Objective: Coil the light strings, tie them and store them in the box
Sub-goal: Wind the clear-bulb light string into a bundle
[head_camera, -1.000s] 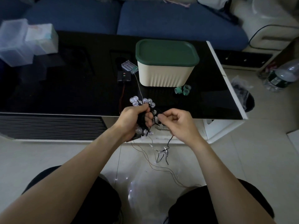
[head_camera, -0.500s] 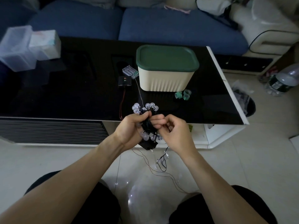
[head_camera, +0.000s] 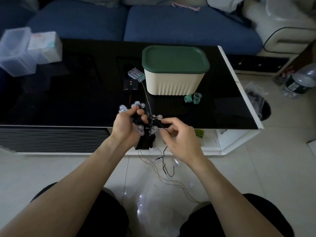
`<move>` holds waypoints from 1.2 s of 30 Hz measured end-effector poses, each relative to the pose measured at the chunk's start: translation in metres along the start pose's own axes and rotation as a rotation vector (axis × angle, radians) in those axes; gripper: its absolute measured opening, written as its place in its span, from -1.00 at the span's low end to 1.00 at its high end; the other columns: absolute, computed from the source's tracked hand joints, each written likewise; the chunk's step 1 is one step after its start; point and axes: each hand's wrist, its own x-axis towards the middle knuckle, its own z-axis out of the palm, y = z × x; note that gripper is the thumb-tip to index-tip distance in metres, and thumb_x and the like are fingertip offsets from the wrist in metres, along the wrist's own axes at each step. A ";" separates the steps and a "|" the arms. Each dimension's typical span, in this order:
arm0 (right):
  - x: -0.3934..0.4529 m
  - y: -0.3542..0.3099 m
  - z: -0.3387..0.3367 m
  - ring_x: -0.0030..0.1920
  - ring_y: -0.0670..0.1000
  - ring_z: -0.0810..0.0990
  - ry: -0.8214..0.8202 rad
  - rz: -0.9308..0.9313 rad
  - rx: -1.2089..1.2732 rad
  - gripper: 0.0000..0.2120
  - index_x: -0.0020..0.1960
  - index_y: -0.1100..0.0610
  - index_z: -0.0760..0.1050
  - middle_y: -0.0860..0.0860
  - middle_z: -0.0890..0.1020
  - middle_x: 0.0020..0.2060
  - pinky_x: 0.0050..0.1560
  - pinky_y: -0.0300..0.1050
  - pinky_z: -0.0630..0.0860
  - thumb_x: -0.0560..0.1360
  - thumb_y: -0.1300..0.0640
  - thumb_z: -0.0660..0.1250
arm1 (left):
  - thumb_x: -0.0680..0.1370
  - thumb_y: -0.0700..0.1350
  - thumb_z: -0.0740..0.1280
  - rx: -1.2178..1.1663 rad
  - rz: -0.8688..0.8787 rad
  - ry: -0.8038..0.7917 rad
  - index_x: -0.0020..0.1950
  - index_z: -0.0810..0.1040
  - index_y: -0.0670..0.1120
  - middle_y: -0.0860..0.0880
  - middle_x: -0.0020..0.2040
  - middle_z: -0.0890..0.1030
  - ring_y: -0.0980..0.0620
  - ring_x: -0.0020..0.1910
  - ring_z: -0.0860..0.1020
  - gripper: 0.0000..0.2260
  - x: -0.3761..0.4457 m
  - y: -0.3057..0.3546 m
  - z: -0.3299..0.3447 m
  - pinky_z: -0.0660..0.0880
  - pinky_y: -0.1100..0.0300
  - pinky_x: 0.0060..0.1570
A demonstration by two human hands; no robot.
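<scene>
I am sitting in a home living room. A blue sofa [head_camera: 171, 23] is stretching along the far side of a low, glossy black coffee table [head_camera: 68, 100] with white edging, a cream armchair [head_camera: 282, 31] is standing at the right, pale glossy floor tiles [head_camera: 256, 168] are running under my knees, and a water bottle [head_camera: 297, 82] is lying on the floor.

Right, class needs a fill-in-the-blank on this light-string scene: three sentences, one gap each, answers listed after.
1. The lid on the cream box is coloured ____.
2. The bundle of bulbs is gripped in the person's ____ hand.
3. The green tape rolls lie on the black table just in front of the ____.

Missing words: green; left; box
</scene>
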 end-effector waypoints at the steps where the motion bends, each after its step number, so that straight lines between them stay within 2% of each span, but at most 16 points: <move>1: 0.000 0.001 0.000 -0.38 -0.09 0.59 -0.004 0.021 0.013 -0.78 0.22 0.11 0.58 -0.06 0.64 -0.36 -0.27 -0.21 0.55 0.58 0.18 0.38 | 0.65 -0.16 0.14 -0.020 0.038 0.028 -0.15 0.49 -0.08 0.02 -0.28 0.50 0.09 -0.36 0.50 -0.78 0.001 0.002 -0.001 0.36 0.28 -0.20; 3: -0.001 0.003 0.001 -0.41 -0.17 0.56 -0.065 0.057 0.029 -0.84 0.15 0.14 0.62 -0.11 0.61 -0.34 -0.34 -0.33 0.46 0.58 0.22 0.37 | 0.67 -0.18 0.11 -0.070 0.092 0.064 -0.09 0.50 -0.12 -0.04 -0.21 0.60 0.04 -0.26 0.61 -0.78 0.003 0.005 -0.002 0.49 0.23 -0.12; 5: -0.001 0.004 0.005 -0.38 -0.18 0.55 -0.146 0.055 0.001 -0.84 0.15 0.13 0.63 -0.06 0.64 -0.28 -0.32 -0.33 0.46 0.59 0.21 0.36 | 0.69 -0.19 0.07 -0.065 0.109 0.048 0.04 0.49 -0.19 -0.11 -0.08 0.67 -0.02 -0.09 0.68 -0.79 0.004 0.005 -0.002 0.53 0.18 -0.01; 7: -0.002 0.005 0.008 -0.26 -0.13 0.63 -0.223 0.031 -0.053 -0.81 0.18 0.09 0.64 -0.02 0.70 -0.18 -0.21 -0.25 0.56 0.60 0.19 0.35 | 0.69 -0.18 0.06 -0.009 0.093 0.007 0.12 0.46 -0.21 -0.20 0.06 0.66 -0.09 0.05 0.68 -0.79 0.005 0.002 -0.001 0.54 0.11 0.08; 8: -0.002 0.005 0.008 -0.19 -0.12 0.65 -0.258 0.015 -0.083 -0.80 0.18 0.09 0.65 -0.02 0.71 -0.12 -0.16 -0.28 0.56 0.60 0.19 0.35 | 0.69 -0.19 0.07 0.042 0.064 -0.019 0.13 0.46 -0.21 -0.24 0.09 0.65 -0.12 0.08 0.67 -0.80 0.005 0.001 0.000 0.54 0.07 0.14; 10: -0.001 0.004 0.006 -0.10 -0.16 0.64 -0.299 -0.028 -0.133 -0.81 0.16 0.10 0.67 -0.05 0.72 -0.04 -0.10 -0.39 0.50 0.59 0.20 0.35 | 0.67 -0.20 0.13 0.222 -0.025 -0.068 0.13 0.48 -0.19 -0.23 0.05 0.64 -0.13 0.02 0.66 -0.84 0.003 -0.004 0.000 0.53 0.02 0.15; 12: 0.000 0.003 0.003 -0.05 -0.19 0.64 -0.293 -0.063 -0.134 -0.83 0.10 0.11 0.69 -0.08 0.71 -0.01 -0.03 -0.41 0.49 0.58 0.22 0.37 | 0.64 -0.23 0.20 0.479 -0.100 -0.119 0.11 0.54 -0.20 -0.18 -0.06 0.63 -0.07 -0.09 0.65 -0.85 -0.002 -0.011 0.001 0.57 0.07 -0.01; 14: -0.001 0.003 -0.001 -0.07 -0.21 0.66 -0.271 -0.037 -0.097 -0.84 0.07 0.08 0.70 -0.11 0.70 -0.06 -0.02 -0.37 0.54 0.57 0.23 0.38 | 0.63 -0.23 0.23 0.672 -0.142 -0.175 0.13 0.56 -0.35 -0.25 -0.05 0.64 -0.10 -0.08 0.65 -0.78 -0.006 -0.019 0.001 0.61 0.14 -0.08; 16: -0.002 0.003 -0.003 -0.17 -0.24 0.66 -0.235 -0.002 -0.064 -0.85 0.06 0.08 0.70 -0.16 0.68 -0.17 -0.12 -0.38 0.55 0.57 0.24 0.39 | 0.63 -0.20 0.24 0.763 -0.161 -0.245 0.14 0.54 -0.46 -0.35 0.01 0.62 -0.18 -0.03 0.62 -0.70 -0.009 -0.025 0.001 0.61 0.14 -0.07; 18: -0.005 0.003 -0.003 -0.28 -0.25 0.65 -0.193 -0.007 -0.065 -0.87 0.04 0.09 0.69 -0.19 0.65 -0.28 -0.22 -0.43 0.50 0.56 0.25 0.41 | 0.62 -0.17 0.23 0.824 -0.166 -0.290 0.06 0.58 -0.42 -0.31 -0.05 0.63 -0.17 -0.12 0.57 -0.70 -0.010 -0.025 0.003 0.56 0.15 -0.15; 21: -0.007 -0.001 -0.001 -0.25 -0.24 0.66 -0.099 0.014 -0.083 -0.90 -0.03 0.05 0.65 -0.13 0.68 -0.31 -0.22 -0.45 0.49 0.49 0.19 0.51 | 0.62 -0.14 0.20 0.888 -0.163 -0.337 -0.12 0.63 -0.27 -0.21 -0.20 0.63 -0.05 -0.32 0.51 -0.71 -0.012 -0.026 0.008 0.46 0.17 -0.29; 25: 0.003 0.004 -0.009 -0.32 -0.17 0.58 0.052 0.109 -0.136 -0.51 -0.16 -0.02 0.45 -0.13 0.60 -0.32 -0.32 -0.34 0.50 0.16 -0.05 0.72 | 0.65 -0.01 0.22 0.947 -0.229 -0.376 -0.07 0.60 -0.28 -0.23 -0.29 0.60 -0.05 -0.44 0.52 -0.65 -0.013 -0.027 0.007 0.37 0.12 -0.35; 28: 0.009 0.008 -0.019 -0.44 -0.18 0.50 -0.038 0.158 -0.122 -0.48 -0.26 0.05 0.48 -0.10 0.57 -0.43 -0.42 -0.30 0.45 0.05 -0.15 0.72 | 0.57 0.19 0.29 1.080 -0.247 -0.495 -0.31 0.57 -0.17 -0.22 -0.39 0.51 -0.14 -0.44 0.37 -0.54 -0.012 -0.023 0.000 0.22 -0.06 -0.32; 30: 0.011 0.009 -0.022 -0.45 -0.18 0.51 -0.108 0.152 -0.095 -0.46 -0.26 0.08 0.51 -0.07 0.60 -0.43 -0.42 -0.29 0.47 0.04 -0.22 0.68 | 0.57 0.21 0.29 1.125 -0.251 -0.544 -0.39 0.48 -0.13 -0.15 -0.47 0.44 -0.07 -0.52 0.32 -0.51 -0.013 -0.018 0.000 0.19 0.02 -0.43; 33: 0.013 0.011 -0.028 -0.42 -0.17 0.51 -0.202 0.148 -0.072 -0.40 -0.25 0.10 0.53 -0.06 0.60 -0.41 -0.40 -0.23 0.50 -0.02 -0.33 0.58 | 0.56 0.18 0.30 1.099 -0.323 -0.608 -0.35 0.46 -0.09 -0.07 -0.47 0.38 0.05 -0.57 0.34 -0.58 -0.014 -0.011 0.003 0.19 0.27 -0.60; 36: 0.016 0.015 -0.036 -0.44 -0.21 0.43 -0.251 0.178 -0.056 -0.44 -0.27 0.08 0.54 -0.16 0.52 -0.47 -0.40 -0.32 0.40 -0.02 -0.30 0.59 | 0.57 0.10 0.30 1.107 -0.348 -0.654 -0.20 0.50 -0.13 -0.05 -0.45 0.35 0.09 -0.57 0.36 -0.68 -0.016 -0.007 0.004 0.24 0.31 -0.59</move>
